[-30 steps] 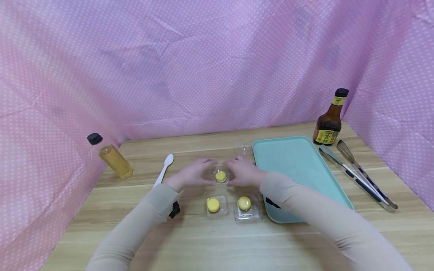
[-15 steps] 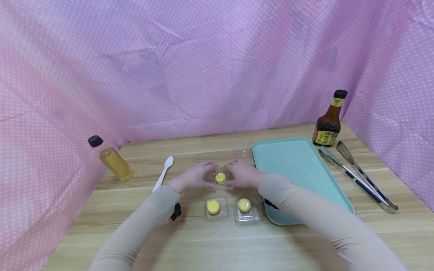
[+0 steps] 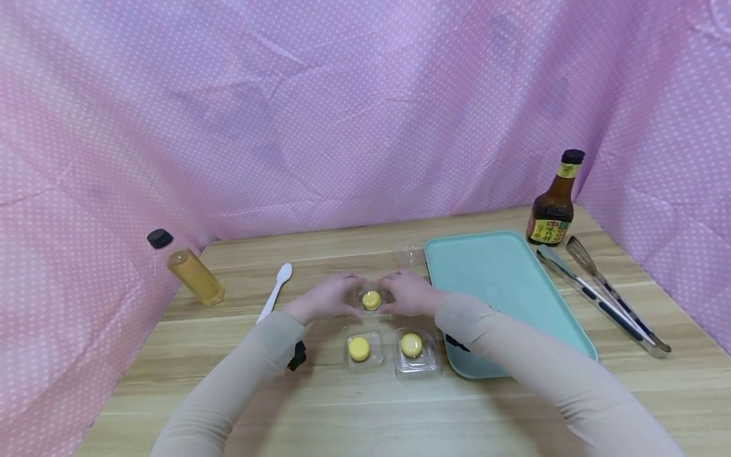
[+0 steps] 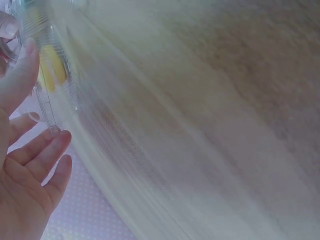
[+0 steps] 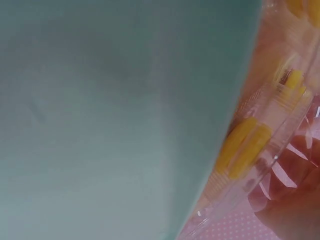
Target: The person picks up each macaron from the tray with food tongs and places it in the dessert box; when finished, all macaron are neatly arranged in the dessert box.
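Observation:
Between my two hands sits a small clear plastic box (image 3: 371, 287) with a yellow macaron (image 3: 372, 301) in it. My left hand (image 3: 327, 299) grips its left side, thumb toward me and fingers beyond. On the opposite side my right hand (image 3: 410, 294) grips it the same way. Fingertips (image 4: 60, 142) meet the edge of the raised lid in the left wrist view. Closer to me stand two more clear boxes, each with a macaron: one at left (image 3: 377, 360), another at right (image 3: 419, 366). Yellow macarons (image 5: 242, 147) show through clear plastic in the right wrist view.
A teal tray (image 3: 502, 285) lies right of the boxes, under my right forearm. A clear plastic piece (image 3: 408, 254) is behind my right hand. Tongs (image 3: 605, 301) and a dark sauce bottle (image 3: 551, 212) stand farther right. A white spoon (image 3: 276, 292) and oil bottle (image 3: 195, 276) are left.
Both hands have drawn slightly closer round the far box and then held still there. The other boxes have not moved.

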Available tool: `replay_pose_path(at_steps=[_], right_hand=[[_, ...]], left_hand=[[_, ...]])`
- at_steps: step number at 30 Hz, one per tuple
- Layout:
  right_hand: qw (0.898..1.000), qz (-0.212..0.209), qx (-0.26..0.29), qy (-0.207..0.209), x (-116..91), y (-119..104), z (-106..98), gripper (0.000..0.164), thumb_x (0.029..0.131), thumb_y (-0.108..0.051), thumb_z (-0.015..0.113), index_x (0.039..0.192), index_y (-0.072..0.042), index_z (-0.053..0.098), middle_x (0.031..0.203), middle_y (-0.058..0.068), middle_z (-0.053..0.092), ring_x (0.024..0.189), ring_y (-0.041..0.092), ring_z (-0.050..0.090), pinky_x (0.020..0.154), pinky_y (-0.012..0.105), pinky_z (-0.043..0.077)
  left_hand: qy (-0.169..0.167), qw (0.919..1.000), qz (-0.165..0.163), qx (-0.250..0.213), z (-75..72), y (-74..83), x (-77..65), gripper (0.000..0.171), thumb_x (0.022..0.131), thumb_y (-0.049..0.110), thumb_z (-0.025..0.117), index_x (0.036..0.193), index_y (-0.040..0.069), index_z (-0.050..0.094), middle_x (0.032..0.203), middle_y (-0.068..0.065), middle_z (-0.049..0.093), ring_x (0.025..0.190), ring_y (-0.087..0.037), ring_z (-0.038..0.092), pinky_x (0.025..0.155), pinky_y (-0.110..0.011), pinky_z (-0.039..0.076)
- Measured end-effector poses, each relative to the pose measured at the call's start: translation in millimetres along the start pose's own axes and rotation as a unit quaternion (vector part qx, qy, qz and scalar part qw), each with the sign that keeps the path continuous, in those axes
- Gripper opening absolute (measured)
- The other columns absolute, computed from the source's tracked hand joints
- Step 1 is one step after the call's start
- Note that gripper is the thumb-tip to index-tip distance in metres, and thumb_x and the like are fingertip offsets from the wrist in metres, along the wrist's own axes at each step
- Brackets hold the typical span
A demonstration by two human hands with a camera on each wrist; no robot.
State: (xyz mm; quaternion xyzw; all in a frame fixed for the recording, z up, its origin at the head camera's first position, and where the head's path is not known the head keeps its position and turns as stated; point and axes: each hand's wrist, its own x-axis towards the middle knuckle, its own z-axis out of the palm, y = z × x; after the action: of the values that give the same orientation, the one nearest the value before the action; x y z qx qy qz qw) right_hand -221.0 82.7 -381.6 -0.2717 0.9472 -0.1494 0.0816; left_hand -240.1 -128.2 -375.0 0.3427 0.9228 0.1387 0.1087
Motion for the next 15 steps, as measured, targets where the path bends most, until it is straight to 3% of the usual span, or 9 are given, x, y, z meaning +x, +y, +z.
replay_pose_path(at_steps=[7,15], right_hand=[[1.0,-0.005,-0.001,-0.006,1.0,2.2,0.3,0.061,0.086,-0.041,0.067,0.134,-0.008,0.052,0.138,0.009,0.053,0.131,0.03,0.043,0.11,0.043,0.035],[1.0,-0.011,-0.008,-0.004,-0.6,0.5,-1.1,0.058,0.087,-0.039,0.066,0.134,-0.009,0.052,0.139,0.008,0.052,0.13,0.032,0.043,0.109,0.045,0.036]], left_hand=[[0.003,1.0,0.006,0.005,1.5,-0.5,1.1,0.076,0.074,0.032,0.079,0.137,0.004,0.048,0.13,-0.012,0.055,0.119,-0.027,0.053,0.105,-0.041,0.043],[0.001,0.9999,-0.003,0.012,0.6,1.6,0.7,0.075,0.074,0.033,0.079,0.137,0.005,0.048,0.132,-0.013,0.054,0.12,-0.029,0.053,0.105,-0.043,0.042]])
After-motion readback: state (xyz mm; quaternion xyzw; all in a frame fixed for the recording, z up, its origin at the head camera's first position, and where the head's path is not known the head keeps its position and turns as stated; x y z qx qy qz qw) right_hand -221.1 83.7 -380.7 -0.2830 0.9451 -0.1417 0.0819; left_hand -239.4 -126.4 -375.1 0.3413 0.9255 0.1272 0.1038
